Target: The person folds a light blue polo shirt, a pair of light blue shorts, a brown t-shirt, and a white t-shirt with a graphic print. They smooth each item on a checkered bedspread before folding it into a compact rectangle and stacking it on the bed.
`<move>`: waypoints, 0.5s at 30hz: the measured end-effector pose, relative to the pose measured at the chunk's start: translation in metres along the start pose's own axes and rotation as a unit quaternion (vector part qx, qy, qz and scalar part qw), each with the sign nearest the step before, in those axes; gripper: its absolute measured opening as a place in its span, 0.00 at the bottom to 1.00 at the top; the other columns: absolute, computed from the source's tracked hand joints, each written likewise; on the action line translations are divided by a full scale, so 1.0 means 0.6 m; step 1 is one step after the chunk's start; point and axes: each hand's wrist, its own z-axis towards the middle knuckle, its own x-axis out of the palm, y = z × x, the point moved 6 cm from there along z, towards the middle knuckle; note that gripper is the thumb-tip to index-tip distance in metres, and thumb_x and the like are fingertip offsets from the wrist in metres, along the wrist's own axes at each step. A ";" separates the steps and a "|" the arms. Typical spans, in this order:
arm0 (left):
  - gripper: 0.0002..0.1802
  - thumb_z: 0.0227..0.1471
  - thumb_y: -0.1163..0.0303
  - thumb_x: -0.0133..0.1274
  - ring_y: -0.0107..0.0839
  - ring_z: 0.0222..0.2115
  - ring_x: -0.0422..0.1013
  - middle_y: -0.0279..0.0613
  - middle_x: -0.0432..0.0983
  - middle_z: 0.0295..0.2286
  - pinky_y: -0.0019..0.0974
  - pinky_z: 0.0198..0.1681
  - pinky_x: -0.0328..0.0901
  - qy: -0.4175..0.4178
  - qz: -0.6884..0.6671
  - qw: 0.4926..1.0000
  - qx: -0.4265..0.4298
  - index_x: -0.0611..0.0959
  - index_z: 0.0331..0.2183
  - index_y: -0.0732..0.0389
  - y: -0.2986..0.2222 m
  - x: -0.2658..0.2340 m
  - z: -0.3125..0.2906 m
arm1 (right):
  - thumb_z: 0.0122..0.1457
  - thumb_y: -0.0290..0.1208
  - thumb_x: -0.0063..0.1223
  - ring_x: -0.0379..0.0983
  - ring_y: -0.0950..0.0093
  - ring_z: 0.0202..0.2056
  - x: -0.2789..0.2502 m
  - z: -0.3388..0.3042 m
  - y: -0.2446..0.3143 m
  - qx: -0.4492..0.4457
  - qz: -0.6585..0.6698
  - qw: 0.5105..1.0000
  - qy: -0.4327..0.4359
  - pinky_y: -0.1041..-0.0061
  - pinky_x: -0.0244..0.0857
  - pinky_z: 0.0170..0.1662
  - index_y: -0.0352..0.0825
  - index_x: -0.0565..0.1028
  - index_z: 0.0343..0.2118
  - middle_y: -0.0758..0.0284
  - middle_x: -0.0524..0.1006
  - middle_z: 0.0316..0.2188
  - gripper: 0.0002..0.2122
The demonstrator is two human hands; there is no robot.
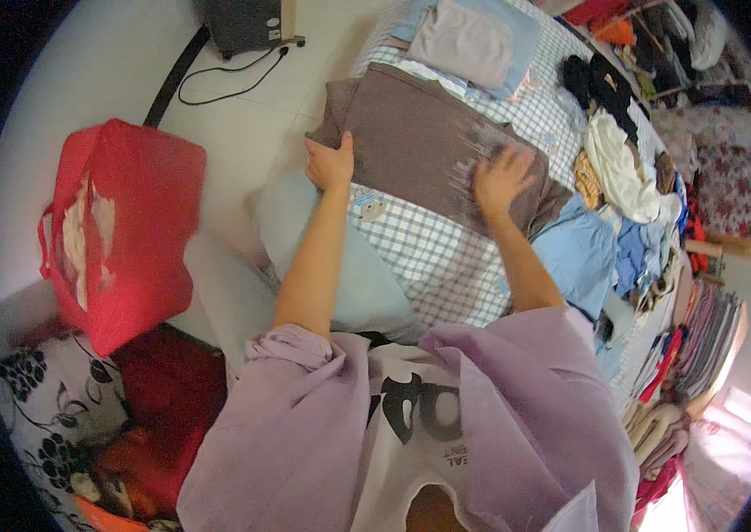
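Note:
A brown shirt (420,133) lies spread across the blue-and-white checked bedding in front of me, its long side running from left to right. My left hand (331,164) grips its near left edge, thumb on top and the other fingers curled partly out of sight at the edge. On the shirt's right part rests my right hand (504,182), palm down with fingers spread, slightly smeared by motion. Just beyond the shirt sits a stack of folded clothes, a light grey one (460,44) on top of a light blue one (522,53).
Loose clothes crowd the right side, among them a white garment (615,168) and a blue one (579,248). A red fabric storage bag (140,230) stands on the left. Behind it a dark wheeled appliance (247,27) trails a black cord (216,102) over the floor.

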 end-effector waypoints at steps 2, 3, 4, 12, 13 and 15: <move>0.37 0.34 0.54 0.51 0.45 0.37 0.63 0.57 0.64 0.36 0.36 0.40 0.56 0.038 -0.052 0.995 -0.073 0.61 0.41 0.73 -0.001 -0.011 0.008 | 0.44 0.41 0.44 0.39 0.60 0.53 -0.035 -0.009 0.110 -0.080 0.115 0.990 -0.013 0.53 0.33 0.49 0.32 0.53 0.48 0.53 0.45 0.51 0.29; 0.34 0.35 0.56 0.52 0.44 0.35 0.63 0.56 0.65 0.35 0.35 0.38 0.57 0.022 -0.081 0.993 -0.087 0.63 0.39 0.73 0.024 -0.002 0.025 | 0.44 0.40 0.45 0.38 0.60 0.53 -0.053 -0.016 0.170 -0.136 0.170 0.976 -0.018 0.53 0.34 0.49 0.31 0.52 0.48 0.54 0.46 0.51 0.29; 0.31 0.35 0.59 0.52 0.43 0.34 0.64 0.54 0.66 0.34 0.35 0.37 0.58 0.005 -0.107 0.989 -0.098 0.65 0.37 0.73 0.060 0.019 0.048 | 0.44 0.40 0.44 0.39 0.61 0.53 -0.062 -0.021 0.223 -0.176 0.198 0.964 0.005 0.54 0.35 0.49 0.30 0.51 0.48 0.54 0.46 0.51 0.30; 0.13 0.35 0.72 0.43 0.32 0.25 0.63 0.46 0.68 0.23 0.31 0.30 0.58 -0.034 -0.515 0.839 -0.170 0.71 0.23 0.74 0.057 -0.005 0.024 | 0.46 0.45 0.40 0.41 0.67 0.53 -0.016 0.044 0.394 -0.362 0.161 0.913 0.092 0.55 0.33 0.50 0.37 0.51 0.49 0.62 0.48 0.51 0.28; 0.13 0.36 0.72 0.39 0.33 0.24 0.63 0.43 0.67 0.23 0.30 0.29 0.57 -0.028 -0.502 0.843 -0.194 0.70 0.26 0.73 0.059 -0.004 0.025 | 0.46 0.46 0.38 0.41 0.68 0.53 0.000 0.051 0.389 -0.359 0.133 0.920 0.088 0.55 0.33 0.50 0.39 0.51 0.49 0.63 0.48 0.52 0.28; 0.14 0.36 0.73 0.39 0.34 0.27 0.62 0.42 0.67 0.25 0.31 0.32 0.57 -0.020 -0.573 0.783 -0.242 0.69 0.29 0.71 0.077 0.015 0.030 | 0.49 0.50 0.31 0.39 0.69 0.54 0.018 0.052 0.388 -0.341 0.112 0.929 0.089 0.55 0.30 0.51 0.42 0.53 0.49 0.64 0.46 0.52 0.26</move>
